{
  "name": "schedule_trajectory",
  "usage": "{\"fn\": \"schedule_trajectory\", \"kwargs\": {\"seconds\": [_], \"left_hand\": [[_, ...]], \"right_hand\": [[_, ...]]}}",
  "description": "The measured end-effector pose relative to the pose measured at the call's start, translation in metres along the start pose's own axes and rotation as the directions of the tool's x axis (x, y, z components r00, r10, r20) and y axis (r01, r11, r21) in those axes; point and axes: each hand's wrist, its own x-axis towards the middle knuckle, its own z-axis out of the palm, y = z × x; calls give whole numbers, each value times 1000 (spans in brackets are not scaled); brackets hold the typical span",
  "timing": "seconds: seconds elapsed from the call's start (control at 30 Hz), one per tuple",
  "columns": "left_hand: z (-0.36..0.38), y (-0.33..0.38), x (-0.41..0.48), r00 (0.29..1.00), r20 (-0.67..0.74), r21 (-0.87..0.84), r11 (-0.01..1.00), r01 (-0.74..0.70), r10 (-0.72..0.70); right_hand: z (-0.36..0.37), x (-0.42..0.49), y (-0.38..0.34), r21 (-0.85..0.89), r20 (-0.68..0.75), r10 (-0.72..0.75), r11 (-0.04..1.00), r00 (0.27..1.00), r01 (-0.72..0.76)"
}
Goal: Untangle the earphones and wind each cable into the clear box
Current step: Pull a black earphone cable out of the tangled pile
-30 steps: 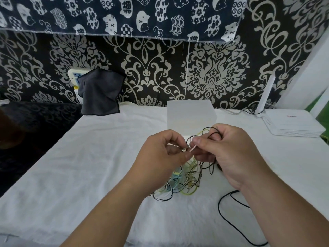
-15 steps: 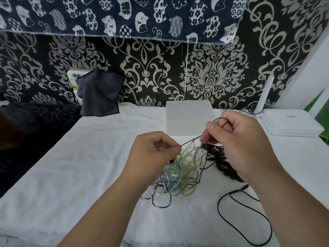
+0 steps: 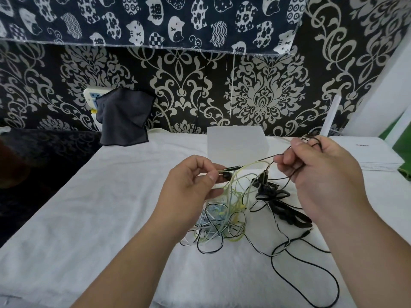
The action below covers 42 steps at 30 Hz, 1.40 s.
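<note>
Tension now runs along the black cable (image 3: 233,168), pulled wider than a second ago between pinching left hand (image 3: 191,185) and right hand (image 3: 322,174) above the tangle (image 3: 219,218) before the box (image 3: 235,143), probably freeing one strand.

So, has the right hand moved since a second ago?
Yes. The right hand has moved rightward, away from the clear box, toward the white router.

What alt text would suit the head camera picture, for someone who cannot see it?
Two bare hands hold a black earphone cable taut between them: the left hand pinches it near an earbud, the right hand grips it. Below lies a tangle of black, yellow and pale blue cables on a white cloth, with a clear box just behind.
</note>
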Motion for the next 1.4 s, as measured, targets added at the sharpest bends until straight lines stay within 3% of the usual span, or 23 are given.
{"fn": "schedule_trajectory", "kwargs": {"seconds": [0.17,0.33,0.6,0.77,0.93,1.03,1.17,1.4], "left_hand": [[0,0,-1,996,91,44,999,16,-20],[3,-2,-5,961,247,50,992,117,-126],[7,-5,-6,978,162,-138,978,155,-132],[11,-8,-3,964,52,-348,900,262,-260],[10,-8,-2,942,71,-451,832,323,-327],[11,-8,-4,943,127,-346,877,334,-309],[14,-10,-8,970,153,-76,977,200,-186],[8,-12,-1,978,123,76,984,159,-168]], "right_hand": [[-4,2,4,44,-17,97,994,995,-96],[0,-1,1,96,63,78,992,995,-84],[6,-5,-4,120,106,11,993,994,-23],[13,-11,-3,114,192,2,993,981,-24],[16,-14,-3,155,228,10,987,974,-46],[16,-14,-3,131,245,20,990,969,-54],[15,-14,-3,141,232,26,988,972,-60],[8,-9,-8,183,199,83,976,976,-120]]}}
